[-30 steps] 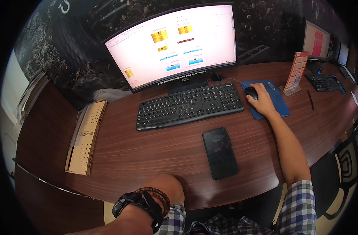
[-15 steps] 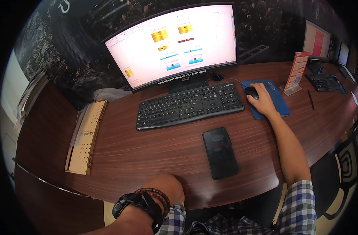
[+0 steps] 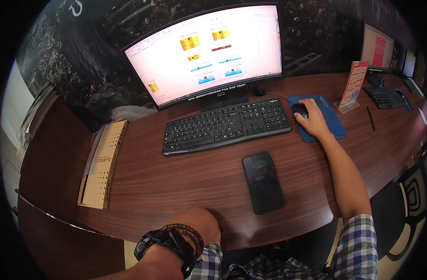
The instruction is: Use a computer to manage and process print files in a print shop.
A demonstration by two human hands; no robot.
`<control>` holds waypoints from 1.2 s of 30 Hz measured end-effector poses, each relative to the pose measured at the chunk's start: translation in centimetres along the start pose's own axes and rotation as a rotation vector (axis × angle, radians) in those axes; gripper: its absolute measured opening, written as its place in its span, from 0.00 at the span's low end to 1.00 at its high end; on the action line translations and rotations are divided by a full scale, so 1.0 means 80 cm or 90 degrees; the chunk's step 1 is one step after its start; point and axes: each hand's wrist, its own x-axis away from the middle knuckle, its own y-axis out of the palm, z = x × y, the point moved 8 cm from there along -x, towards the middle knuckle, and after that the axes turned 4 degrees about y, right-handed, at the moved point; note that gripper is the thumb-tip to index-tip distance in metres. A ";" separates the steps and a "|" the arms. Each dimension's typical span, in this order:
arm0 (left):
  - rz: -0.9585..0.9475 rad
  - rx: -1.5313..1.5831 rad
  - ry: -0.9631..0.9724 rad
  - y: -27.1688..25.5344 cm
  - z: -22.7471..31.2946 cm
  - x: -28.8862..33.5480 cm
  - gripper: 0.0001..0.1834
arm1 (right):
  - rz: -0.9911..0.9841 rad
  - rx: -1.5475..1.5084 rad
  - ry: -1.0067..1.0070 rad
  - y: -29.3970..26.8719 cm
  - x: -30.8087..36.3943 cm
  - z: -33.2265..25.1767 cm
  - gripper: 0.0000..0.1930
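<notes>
1. right hand (image 3: pixel 311 120) lies cupped over the small black computer mouse (image 3: pixel 299 109) on the blue rectangular mouse pad (image 3: pixel 323 119), far right of the brown wood-grain worktop (image 3: pixel 176 177)
2. left hand (image 3: pixel 197 224) rests closed and tucked down at the near worktop edge, fingers hidden, cannot tell if it holds anything; black wristwatch and beaded bracelets on that wrist
3. black slab smartphone (image 3: pixel 263 182) lies flat, screen dark, just in from the near edge, between the two hands
4. risk, my read: an arm sweep could push the phone off the near edge, it sits close to it
5. risk: mouse is at the pad's far left corner, a further leftward drag likely runs it off the pad
6. count: 1 black full-size keyboard (image 3: pixel 225 125), 1 large curved monitor (image 3: pixel 204 51), 1 mouse, 1 phone, 1 tan perforated cardboard box (image 3: pixel 101 163) at left, 1 orange standing card (image 3: pixel 353 86); second keyboard and more screens far right
</notes>
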 end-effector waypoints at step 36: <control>-0.006 -0.004 0.021 0.004 0.010 -0.002 0.12 | 0.006 0.000 -0.014 0.000 0.003 0.000 0.25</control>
